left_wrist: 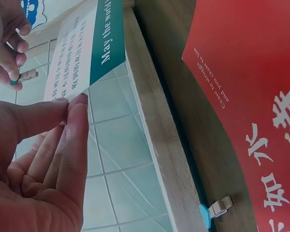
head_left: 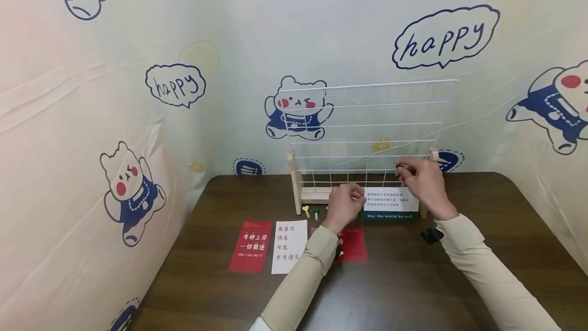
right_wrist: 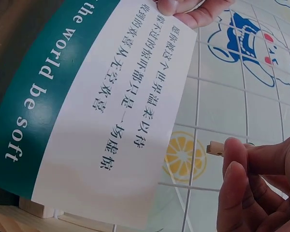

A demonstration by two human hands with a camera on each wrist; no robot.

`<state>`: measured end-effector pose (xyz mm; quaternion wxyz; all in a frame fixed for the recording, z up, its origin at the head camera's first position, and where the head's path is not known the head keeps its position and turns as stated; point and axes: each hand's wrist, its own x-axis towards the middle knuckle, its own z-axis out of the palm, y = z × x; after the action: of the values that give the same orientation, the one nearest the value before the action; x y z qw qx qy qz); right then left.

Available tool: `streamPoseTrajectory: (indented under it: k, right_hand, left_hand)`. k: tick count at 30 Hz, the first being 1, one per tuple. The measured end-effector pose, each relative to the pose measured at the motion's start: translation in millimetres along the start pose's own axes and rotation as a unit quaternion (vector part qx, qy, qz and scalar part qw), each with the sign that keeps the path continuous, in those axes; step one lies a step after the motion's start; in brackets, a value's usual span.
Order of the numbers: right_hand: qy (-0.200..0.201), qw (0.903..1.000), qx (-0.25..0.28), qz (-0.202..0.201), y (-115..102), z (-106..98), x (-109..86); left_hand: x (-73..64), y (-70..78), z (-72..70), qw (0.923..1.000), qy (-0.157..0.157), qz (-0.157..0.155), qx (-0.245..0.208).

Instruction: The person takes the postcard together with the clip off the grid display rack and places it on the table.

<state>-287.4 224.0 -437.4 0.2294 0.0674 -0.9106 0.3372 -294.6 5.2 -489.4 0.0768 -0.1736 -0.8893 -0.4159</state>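
Observation:
My left hand [head_left: 343,206] pinches the left edge of a white and green card [head_left: 390,201] between thumb and forefinger. The card, printed with "May the world be soft", is held up in front of a white wire grid rack [head_left: 367,85]. Above its right part, my right hand [head_left: 424,183] pinches a small wooden clip [right_wrist: 215,148]. In the left wrist view a green end shows on this clip [left_wrist: 28,75]. The clip's wooden jaws point toward the grid, apart from the card in the right wrist view.
A red card [head_left: 250,246], a white card [head_left: 289,246] and another red card [head_left: 356,244] lie on the dark wooden table [head_left: 206,290]. Small clips, one yellow [head_left: 306,211], one green [head_left: 316,212] and one blue [left_wrist: 205,216], lie before the rack's wooden base [head_left: 314,196].

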Motion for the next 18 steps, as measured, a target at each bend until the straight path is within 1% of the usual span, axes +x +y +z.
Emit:
streamPoseTrajectory:
  k: [3, 6, 10, 15, 18]
  right_hand:
    - [-0.001, 1.0000, 0.004, -0.003, -0.8, 1.4, -0.4]
    - [-0.008, 0.9999, 0.008, 0.003, -2.0, 1.7, -1.7]
    - [-0.017, 0.9997, 0.007, 0.012, -3.1, 2.0, -4.0]
    - [-0.030, 0.9994, 0.007, 0.018, -1.5, 5.2, -5.1]
    - [-0.034, 0.9991, 0.011, 0.021, -1.2, 7.5, -5.5]
  left_hand:
    - [-3.4, 0.0, -1.2, 0.9997, -0.012, -0.011, -0.018]
    - [-7.7, -0.1, -1.4, 0.9986, -0.028, -0.026, -0.038]
    - [-13.2, 0.7, -1.2, 0.9974, -0.044, -0.035, -0.044]
    - [-20.0, 2.7, 0.0, 0.9959, -0.055, -0.057, -0.044]
    - [-22.6, 2.2, 2.2, 0.9950, -0.061, -0.064, -0.046]
